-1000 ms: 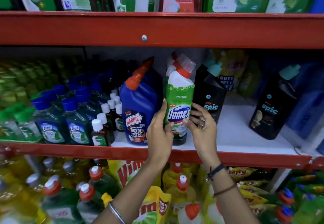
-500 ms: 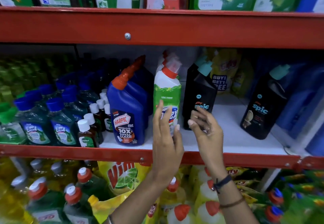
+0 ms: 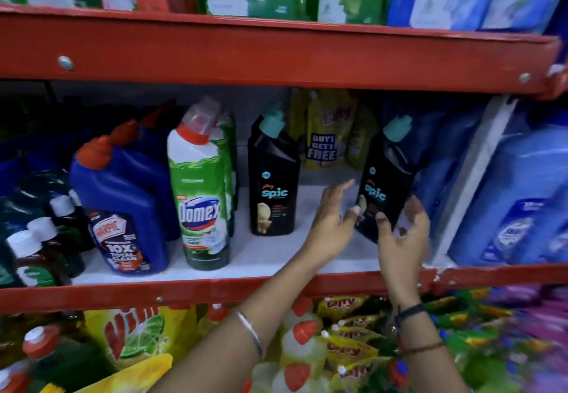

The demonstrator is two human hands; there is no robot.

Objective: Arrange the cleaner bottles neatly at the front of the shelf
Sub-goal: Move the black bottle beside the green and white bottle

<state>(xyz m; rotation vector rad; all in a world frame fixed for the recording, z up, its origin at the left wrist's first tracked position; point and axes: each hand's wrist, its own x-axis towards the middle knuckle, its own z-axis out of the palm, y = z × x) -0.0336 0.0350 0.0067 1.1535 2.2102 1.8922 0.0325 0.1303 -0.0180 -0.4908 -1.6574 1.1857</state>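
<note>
Right-hand Spic bottle (image 3: 382, 183), rigid, glossy plastic, probably heavy with liquid: left hand (image 3: 330, 223) and right hand (image 3: 401, 235), fingers spread, unclosed, flank its lower body, the likeliest hold.

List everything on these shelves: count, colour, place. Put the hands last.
Harpic bottle: one in front, more behind, blue, red caps, middle shelf left.
Domex bottle: one in front, more behind, green and white, beside the Harpic.
Left Spic bottle: one, black, teal cap, centre, set back.
Right Spic bottle: one, black, teal cap, tilted, right.
Yellow pouches: several, at the back.
Small dark bottles: several, white caps, far left.
Blue refill packs: several, far right.
Shelf: red rails, white deck.
Left hand: open, near the right Spic.
Right hand: open, at the right Spic's base; contact unclear.
</note>
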